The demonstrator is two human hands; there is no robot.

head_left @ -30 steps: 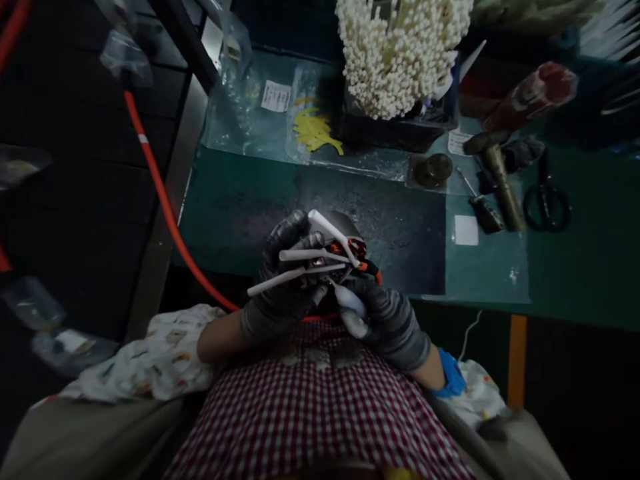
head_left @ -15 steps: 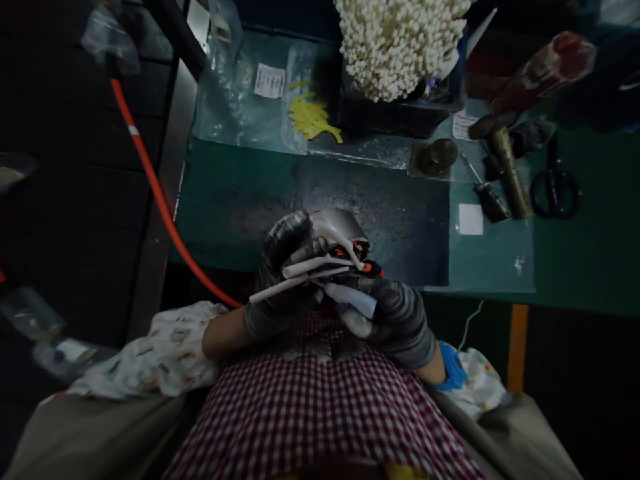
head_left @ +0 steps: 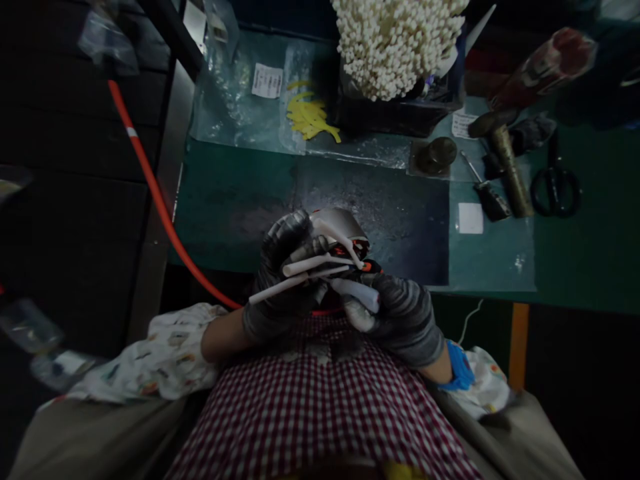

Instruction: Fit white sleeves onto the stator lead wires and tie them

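Both hands wear grey striped gloves and meet near the table's front edge. My left hand (head_left: 287, 267) is closed around several pale branching sticks (head_left: 300, 267), whose ends poke out to the left and right. Just beyond them sits a rounded metallic tool head (head_left: 343, 223) with an orange glow inside its opening; what supports it is hidden. My right hand (head_left: 395, 313) pinches a whitish tapered piece (head_left: 357, 293), its narrow end pointing left toward the sticks. A small black and orange part (head_left: 370, 267) shows between the hands.
Behind stands a dark box (head_left: 395, 117) with white bead-like sprigs (head_left: 400, 47). Yellow pieces (head_left: 310, 117) lie left of it. To the right are a hammer (head_left: 510, 167), a screwdriver (head_left: 487, 193), scissors (head_left: 555, 190) and a round jar (head_left: 437, 157). A red hose (head_left: 155, 193) runs down the left.
My right hand has shifted slightly right with the whitish piece, whose narrow end now lies a little farther from my left hand. My left hand and the sticks look nearly unchanged.
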